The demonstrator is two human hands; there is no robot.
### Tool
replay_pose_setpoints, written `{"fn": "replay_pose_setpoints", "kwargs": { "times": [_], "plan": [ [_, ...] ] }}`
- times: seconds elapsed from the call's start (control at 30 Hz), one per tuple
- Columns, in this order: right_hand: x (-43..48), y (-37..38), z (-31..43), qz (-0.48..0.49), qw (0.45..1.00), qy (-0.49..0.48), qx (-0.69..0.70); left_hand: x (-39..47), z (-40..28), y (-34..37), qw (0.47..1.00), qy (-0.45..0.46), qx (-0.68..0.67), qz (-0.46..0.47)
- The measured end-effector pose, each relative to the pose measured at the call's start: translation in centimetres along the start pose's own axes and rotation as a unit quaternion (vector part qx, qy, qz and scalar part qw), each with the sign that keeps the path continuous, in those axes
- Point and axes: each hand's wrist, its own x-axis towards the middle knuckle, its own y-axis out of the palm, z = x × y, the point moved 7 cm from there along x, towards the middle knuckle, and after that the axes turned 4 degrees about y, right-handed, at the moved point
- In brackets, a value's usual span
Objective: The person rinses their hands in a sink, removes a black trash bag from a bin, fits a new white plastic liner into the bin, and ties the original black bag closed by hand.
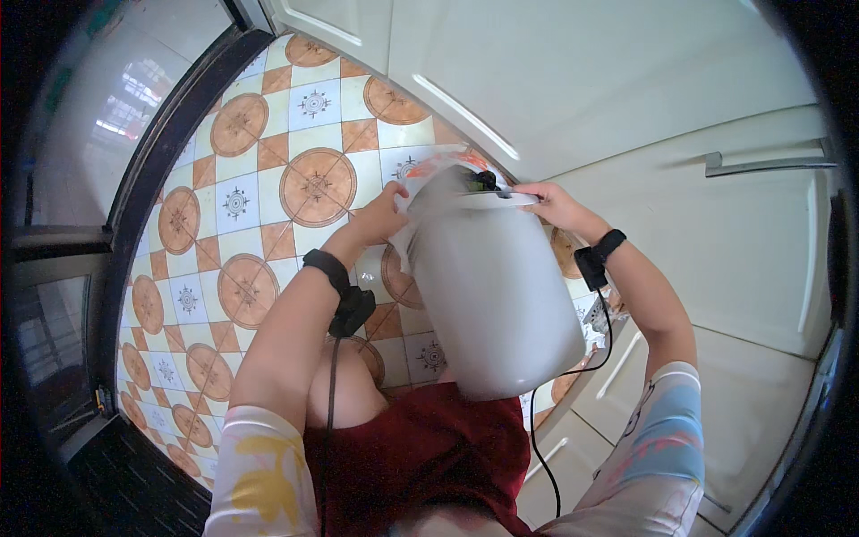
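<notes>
A white plastic bin [493, 288] is tipped over in front of me, its mouth facing away and its base towards my lap. My right hand [560, 208] grips the rim [496, 200] at the right. At the left side of the mouth, my left hand [381, 218] pinches a thin plastic bag [439, 164] with orange-red marks. The bag hangs around and beyond the opening, blurred by motion. Something dark [482, 180] shows inside the mouth; what it is cannot be told. The rest of the contents is hidden.
Patterned tiles cover the floor [317, 188]. White cabinet doors [590, 80] with a metal handle [768, 164] run along the right. Scraps [594, 335] lie by the cabinet base. A dark door frame [134, 168] stands left. Black cables [332, 403] hang from both wrist straps.
</notes>
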Motion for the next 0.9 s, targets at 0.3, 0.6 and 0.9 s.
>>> {"fn": "replay_pose_setpoints", "kwargs": {
  "times": [0.3, 0.6, 0.9],
  "plan": [
    [-0.3, -1.2, 4.1, -0.073, 0.902, -0.219, -0.364, -1.6, -6.0, 3.4, 0.972, 0.170, 0.058, 0.152],
    [-0.9, -0.3, 4.0, -0.087, 0.957, -0.107, -0.254, -2.3, -8.0, 2.7, 0.986, 0.038, -0.029, 0.159],
    [-3.3, -0.7, 3.2, -0.089, 0.946, -0.142, -0.278, -1.0, -8.2, 2.0, 0.964, 0.137, 0.226, 0.035]
  ]
}}
